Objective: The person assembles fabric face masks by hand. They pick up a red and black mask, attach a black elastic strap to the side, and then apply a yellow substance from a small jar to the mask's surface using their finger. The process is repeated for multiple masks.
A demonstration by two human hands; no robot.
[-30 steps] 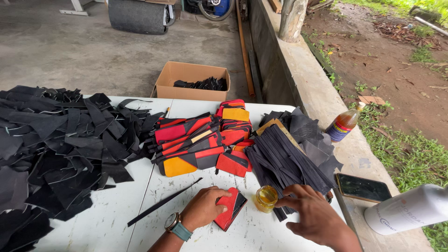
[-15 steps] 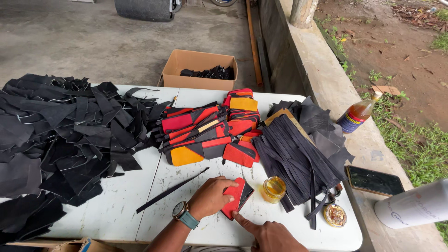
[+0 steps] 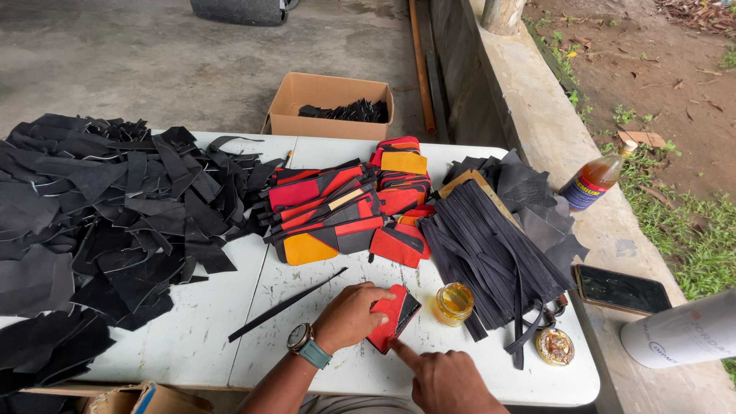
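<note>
Left hand (image 3: 351, 314) flat on a red and black leather piece (image 3: 392, 317) at the white table's (image 3: 192, 345) front edge, right hand (image 3: 445, 379) with index fingertip pressing its lower edge, small glass jar of yellow glue (image 3: 454, 303) just beside, open cardboard box (image 3: 328, 103) beyond the table, amber bottle with blue label (image 3: 596, 180) on the ledge

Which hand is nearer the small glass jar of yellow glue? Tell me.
Right, narrowly. The right hand lies just below the glass jar, forefinger pointing left at the red and black piece. The left hand presses on that piece, left of the jar.
</note>
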